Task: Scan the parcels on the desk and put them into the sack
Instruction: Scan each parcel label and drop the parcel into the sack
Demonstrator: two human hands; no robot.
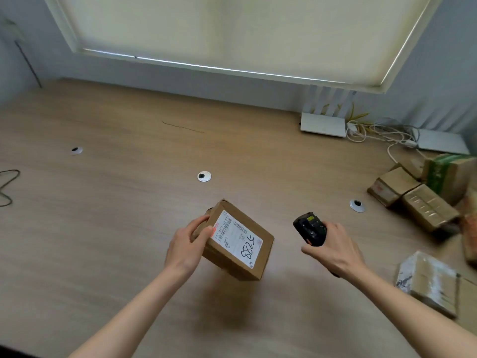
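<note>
One box [238, 241] held tilted above bench [116, 202], left hand [188, 244] gripping its left end. White label on top: barcodes, handwritten "5288". Right hand [333, 249] grasps one black scanner [311, 228], just right of box, apart from it. About five more parcels [423, 200] clustered at bench's right edge; one with green tape. Three cable grommets [204, 176] in bench.

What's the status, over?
Left hand grips labelled parcel, tilted above desk. Right hand holds scanner. More parcels wait right. Nothing between.
</note>
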